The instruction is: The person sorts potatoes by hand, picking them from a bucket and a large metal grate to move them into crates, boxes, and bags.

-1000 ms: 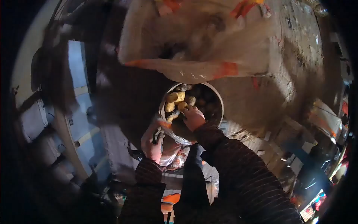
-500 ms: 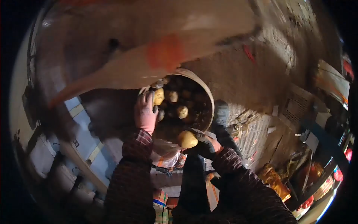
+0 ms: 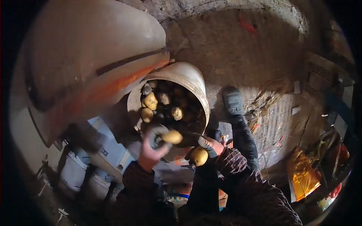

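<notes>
My left hand (image 3: 152, 145), in a pink glove with dark fingertips, is closed on a yellowish potato (image 3: 172, 137), slightly blurred by motion. It is at the near rim of a white bucket (image 3: 196, 81). Several potatoes lie inside the bucket, among them a pale one (image 3: 177, 113) and a yellow one (image 3: 150, 101); its lower depths are dark. To the right, just outside the rim, my right hand (image 3: 213, 145) grips another round potato (image 3: 199, 156) above my leg. The underside of that potato is hidden.
A large beige bulky shape with an orange stripe (image 3: 124, 81) stands against the bucket's left side. My shoe (image 3: 232, 100) is on the floor to its right. Shiny orange packaging (image 3: 303, 177) lies at lower right, and pale boxes (image 3: 113, 145) at left.
My left hand has come out of the bucket toward me, now with a potato in it. My right hand still holds its potato, a little lower. The camera view has shifted.
</notes>
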The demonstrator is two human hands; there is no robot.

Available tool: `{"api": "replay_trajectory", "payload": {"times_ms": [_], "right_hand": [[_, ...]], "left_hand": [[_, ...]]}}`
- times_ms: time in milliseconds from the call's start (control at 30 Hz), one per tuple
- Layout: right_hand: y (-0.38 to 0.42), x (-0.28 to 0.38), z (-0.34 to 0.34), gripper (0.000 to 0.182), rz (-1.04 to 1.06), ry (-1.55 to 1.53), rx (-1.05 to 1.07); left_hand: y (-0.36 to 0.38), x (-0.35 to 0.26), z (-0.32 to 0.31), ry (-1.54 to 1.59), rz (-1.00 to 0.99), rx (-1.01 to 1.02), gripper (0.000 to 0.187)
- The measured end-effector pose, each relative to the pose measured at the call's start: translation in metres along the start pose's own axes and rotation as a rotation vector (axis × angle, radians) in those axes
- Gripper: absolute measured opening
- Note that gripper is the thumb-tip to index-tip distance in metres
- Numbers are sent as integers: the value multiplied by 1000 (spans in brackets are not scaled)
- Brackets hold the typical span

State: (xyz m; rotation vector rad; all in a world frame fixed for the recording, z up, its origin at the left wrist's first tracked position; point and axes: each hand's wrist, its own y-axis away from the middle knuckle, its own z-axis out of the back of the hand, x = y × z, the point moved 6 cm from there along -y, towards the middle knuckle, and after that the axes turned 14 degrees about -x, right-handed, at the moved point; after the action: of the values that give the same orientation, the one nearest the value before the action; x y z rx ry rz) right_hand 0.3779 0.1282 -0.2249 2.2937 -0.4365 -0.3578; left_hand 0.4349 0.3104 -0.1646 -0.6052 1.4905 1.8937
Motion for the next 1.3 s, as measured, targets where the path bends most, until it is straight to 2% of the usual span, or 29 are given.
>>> {"api": "replay_trajectory", "payload": {"times_ms": [33,100,167,200,233,267,333,367,433,500,567,633,700,733,767,867,900,933,1000,1033,1100,1133,1233,1300], "right_hand": [[8,5,-12,64,-24,-46,45],[-5,-10,-3,63,-97,-10,42],[-2,-12,8,63,-171,-4,74],[-2,-7,5,63,-121,42,87],[-1,-2,2,63,-67,87,100],[-2,2,1,63,-12,131,109],[-4,5,4,63,93,274,146],[-3,3,8,63,138,345,161],[-1,8,10,67,124,414,144],[1,15,10,69,104,438,133],[1,23,8,71,73,321,139],[-1,24,13,72,49,170,107],[-7,11,31,73,14,-15,27],[-5,11,29,75,2,-90,0],[-6,15,25,94,60,-15,-95],[-6,22,16,96,89,-25,-87],[-6,23,15,96,83,-47,-59],[-4,21,15,96,75,-70,-35],[-2,18,16,97,88,-53,-6],[1,20,12,97,85,-60,14],[0,13,13,97,50,-10,55],[-5,5,20,95,18,46,76],[-11,-8,22,89,-53,185,199],[-15,-20,23,80,-57,325,339]], "left_hand": [[7,-15,-13,-249,-154,120,33],[7,-13,-16,-351,-239,198,31],[-19,38,15,-204,113,-190,35],[-42,26,23,-416,115,-420,41],[-66,42,41,-809,-122,-589,48],[-89,53,45,-935,-108,-629,55],[-125,77,41,-1098,75,-616,66],[-133,81,38,-1116,134,-686,68],[-134,83,32,-1110,185,-664,67],[-129,93,33,-1080,108,-601,65],[-116,87,34,-1003,-34,-591,62],[-92,59,29,-876,-239,-625,59],[-64,32,22,-617,-312,-613,58],[-49,30,22,-492,-307,-645,61],[-37,27,19,-300,-226,-578,61],[-9,11,6,-286,-214,-553,57],[1,15,4,-388,-246,-561,57],[12,16,-2,-384,-182,-531,55],[26,-3,-20,-500,-197,-380,51],[29,-12,-31,-538,-356,-243,48],[42,-5,-44,-509,-258,11,49],[55,-5,-41,-686,-335,11,49],[59,41,21,-448,-33,-183,51],[27,47,62,-821,16,-422,52]]}}
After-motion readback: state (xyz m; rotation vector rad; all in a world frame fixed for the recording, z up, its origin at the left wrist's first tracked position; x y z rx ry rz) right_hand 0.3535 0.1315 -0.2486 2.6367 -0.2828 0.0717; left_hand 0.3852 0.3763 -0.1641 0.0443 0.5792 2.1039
